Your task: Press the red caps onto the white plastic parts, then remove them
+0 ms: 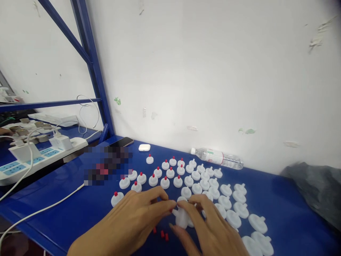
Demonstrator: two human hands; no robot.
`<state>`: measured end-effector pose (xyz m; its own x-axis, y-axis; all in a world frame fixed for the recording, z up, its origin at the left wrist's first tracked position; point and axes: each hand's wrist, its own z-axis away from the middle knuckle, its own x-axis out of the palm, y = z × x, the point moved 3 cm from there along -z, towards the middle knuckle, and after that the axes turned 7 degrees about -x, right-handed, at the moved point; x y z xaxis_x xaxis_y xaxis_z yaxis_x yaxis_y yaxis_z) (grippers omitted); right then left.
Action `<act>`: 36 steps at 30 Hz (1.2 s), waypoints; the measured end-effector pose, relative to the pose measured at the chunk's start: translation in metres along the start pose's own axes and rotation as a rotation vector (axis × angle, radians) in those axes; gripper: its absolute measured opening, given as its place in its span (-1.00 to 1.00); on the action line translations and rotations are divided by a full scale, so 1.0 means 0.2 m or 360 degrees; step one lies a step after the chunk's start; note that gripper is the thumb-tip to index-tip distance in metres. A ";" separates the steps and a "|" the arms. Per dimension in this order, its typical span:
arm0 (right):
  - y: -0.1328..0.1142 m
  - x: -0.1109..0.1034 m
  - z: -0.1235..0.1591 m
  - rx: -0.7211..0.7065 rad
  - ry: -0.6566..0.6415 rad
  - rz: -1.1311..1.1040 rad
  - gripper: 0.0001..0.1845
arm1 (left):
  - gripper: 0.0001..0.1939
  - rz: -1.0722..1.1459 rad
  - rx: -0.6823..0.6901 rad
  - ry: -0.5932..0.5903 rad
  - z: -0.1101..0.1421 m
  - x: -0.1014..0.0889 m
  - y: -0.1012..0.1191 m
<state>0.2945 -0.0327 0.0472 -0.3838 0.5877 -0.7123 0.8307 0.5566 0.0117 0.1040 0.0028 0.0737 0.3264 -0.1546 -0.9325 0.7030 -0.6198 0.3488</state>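
While my right hand (211, 225) grips a white spouted lid (182, 218) at six o'clock, my left hand (141, 209) pinches a red cap (171, 211); apparently capping; next needs aligned pressing.

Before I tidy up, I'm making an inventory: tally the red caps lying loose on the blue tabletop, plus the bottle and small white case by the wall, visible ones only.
Loose red caps: 3
Clear bottle: 1
Small white case: 1
Total: 5
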 end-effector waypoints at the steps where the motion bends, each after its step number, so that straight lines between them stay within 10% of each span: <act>1: 0.00 0.00 0.00 0.0001 0.0020 0.0016 -0.62 | -0.42 0.0000 -0.0022 0.0007 0.00 0.01 -0.01; 21: -0.06 0.04 0.00 -0.0153 0.0211 -0.0056 -0.62 | -0.57 0.0027 -0.0061 0.0120 0.01 0.00 0.00; 28: 0.12 -0.07 0.02 -0.0093 -0.0084 0.0176 -0.54 | -0.60 -0.0224 -0.0241 0.0597 -0.02 -0.15 -0.15; 36: 0.19 0.04 0.14 -0.0294 -0.0293 0.0180 -0.65 | -0.48 -0.0838 -0.0589 0.0152 -0.26 -0.30 -0.39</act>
<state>0.3350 -0.0225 0.0228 -0.1989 0.5449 -0.8146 0.7700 0.6010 0.2140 0.0625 0.1002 0.1070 -0.0783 0.1773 -0.9810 0.9500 -0.2850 -0.1273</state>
